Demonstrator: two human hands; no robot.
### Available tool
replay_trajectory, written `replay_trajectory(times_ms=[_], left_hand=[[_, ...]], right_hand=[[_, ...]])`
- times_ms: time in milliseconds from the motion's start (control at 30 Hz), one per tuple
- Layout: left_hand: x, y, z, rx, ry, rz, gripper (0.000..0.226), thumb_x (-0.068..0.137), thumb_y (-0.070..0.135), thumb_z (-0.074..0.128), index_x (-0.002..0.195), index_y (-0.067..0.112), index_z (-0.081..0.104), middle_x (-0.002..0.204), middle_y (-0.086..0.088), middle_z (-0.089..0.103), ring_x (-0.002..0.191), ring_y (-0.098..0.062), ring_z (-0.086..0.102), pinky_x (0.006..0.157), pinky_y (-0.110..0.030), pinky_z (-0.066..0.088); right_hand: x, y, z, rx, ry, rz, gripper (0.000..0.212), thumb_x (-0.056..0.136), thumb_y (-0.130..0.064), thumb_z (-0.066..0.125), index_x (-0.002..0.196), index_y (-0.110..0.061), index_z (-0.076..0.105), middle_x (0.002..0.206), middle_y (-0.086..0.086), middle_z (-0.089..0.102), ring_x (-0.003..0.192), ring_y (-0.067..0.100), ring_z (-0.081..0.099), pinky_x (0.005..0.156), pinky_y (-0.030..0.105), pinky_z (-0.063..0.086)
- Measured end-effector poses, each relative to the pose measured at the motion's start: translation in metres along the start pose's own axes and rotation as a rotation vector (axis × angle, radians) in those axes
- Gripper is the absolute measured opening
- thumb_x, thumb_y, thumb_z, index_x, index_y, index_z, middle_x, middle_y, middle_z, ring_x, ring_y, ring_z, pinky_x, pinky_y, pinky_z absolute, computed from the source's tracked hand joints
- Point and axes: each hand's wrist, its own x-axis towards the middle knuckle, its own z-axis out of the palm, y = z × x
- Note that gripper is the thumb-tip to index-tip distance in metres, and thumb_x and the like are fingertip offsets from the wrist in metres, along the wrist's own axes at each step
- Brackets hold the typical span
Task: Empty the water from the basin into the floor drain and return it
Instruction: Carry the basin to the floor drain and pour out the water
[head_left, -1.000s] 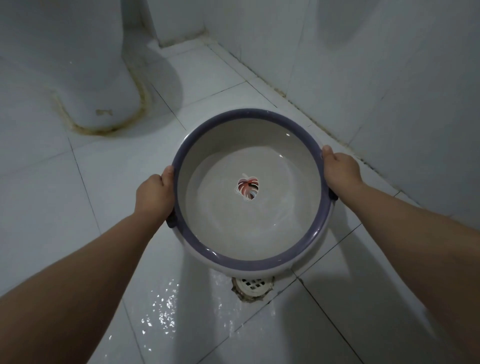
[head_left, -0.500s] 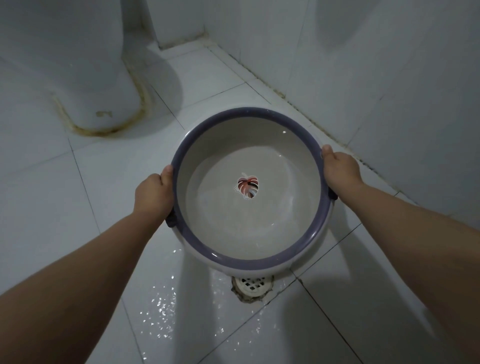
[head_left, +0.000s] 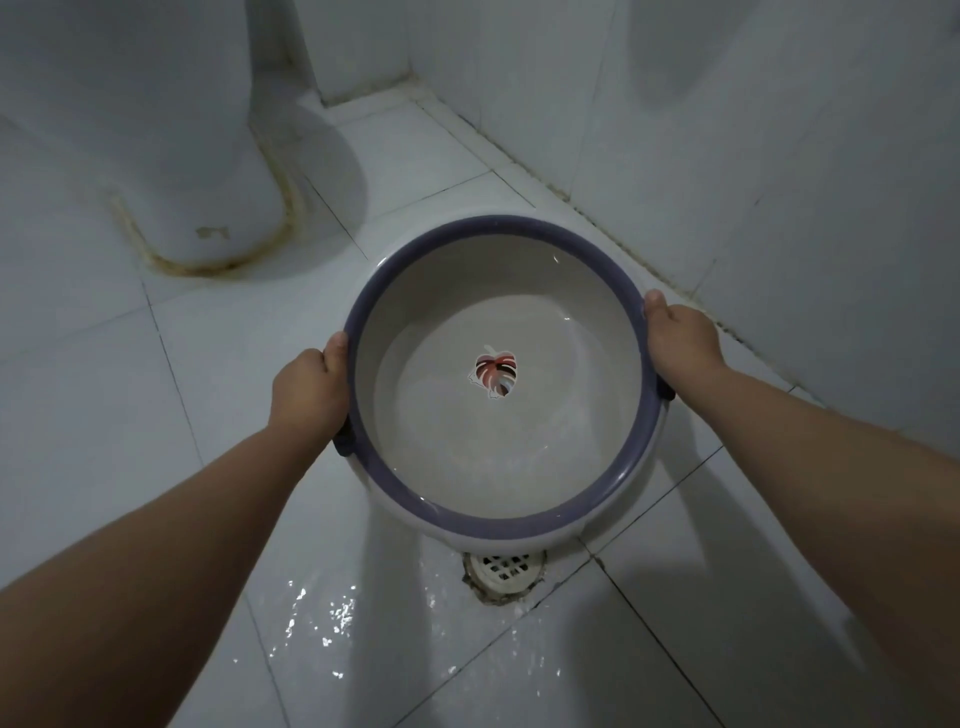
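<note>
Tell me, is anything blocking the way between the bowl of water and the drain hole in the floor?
Nothing visible is. The basin, held by the left hand and right hand, hangs above the floor drain, whose grate is uncovered, with only wet tile around it.

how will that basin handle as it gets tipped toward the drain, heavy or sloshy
Probably sloshy: shallow water still sits in the basin, so its weight may shift suddenly. Likely light and fairly stiff, since the left hand and right hand hold it by the rim alone. The rim could be slippery if wet.
</note>
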Motion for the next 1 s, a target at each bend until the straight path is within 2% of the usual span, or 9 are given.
replay_trajectory(times_ms=[100,400,700,867,1000], left_hand=[[-0.001,0.0003,-0.0018,-0.001,-0.005,0.003,0.06,0.098,0.042,0.019,0.086,-0.004,0.056,0.078,-0.019,0.052,0.075,-0.032,0.048,0.067,-0.036,0.036],[-0.0035,0.0033,-0.0052,0.005,-0.008,0.004,0.062,0.098,0.04,0.019,0.093,-0.008,0.058,0.081,-0.019,0.052,0.075,-0.032,0.048,0.068,-0.036,0.036],[-0.0061,0.0047,-0.0052,0.001,-0.009,-0.01,0.058,0.098,0.039,0.02,0.092,-0.006,0.057,0.08,-0.018,0.05,0.075,-0.03,0.046,0.067,-0.036,0.034],[-0.0061,0.002,-0.0043,-0.012,-0.013,-0.017,0.059,0.098,0.04,0.02,0.095,-0.007,0.057,0.082,-0.018,0.051,0.076,-0.031,0.047,0.068,-0.036,0.036],[-0.005,-0.0001,-0.0044,-0.021,-0.013,-0.023,0.061,0.098,0.041,0.02,0.095,-0.007,0.057,0.085,-0.021,0.055,0.078,-0.033,0.05,0.069,-0.037,0.037]], right_hand=[[-0.0008,-0.0002,-0.0006,-0.001,0.002,0.003,0.061,0.096,-0.044,0.021,0.103,0.004,0.058,0.11,0.026,0.059,0.092,0.031,0.053,0.074,0.03,0.034],[-0.0007,-0.0015,-0.0005,-0.015,0.002,0.002,0.06,0.097,-0.044,0.021,0.104,0.003,0.059,0.111,0.026,0.059,0.084,0.025,0.047,0.073,0.029,0.032],[0.0001,-0.0009,0.0012,-0.031,-0.003,0.004,0.061,0.097,-0.044,0.02,0.102,0.002,0.059,0.106,0.024,0.06,0.08,0.024,0.044,0.071,0.029,0.031],[0.0001,-0.0007,0.0025,-0.035,-0.008,0.003,0.061,0.097,-0.044,0.019,0.101,0.002,0.059,0.104,0.022,0.059,0.078,0.024,0.044,0.07,0.029,0.03],[-0.0002,-0.0015,0.0031,-0.026,-0.009,-0.002,0.062,0.097,-0.044,0.019,0.105,0.004,0.058,0.11,0.025,0.059,0.084,0.026,0.048,0.073,0.028,0.031]])
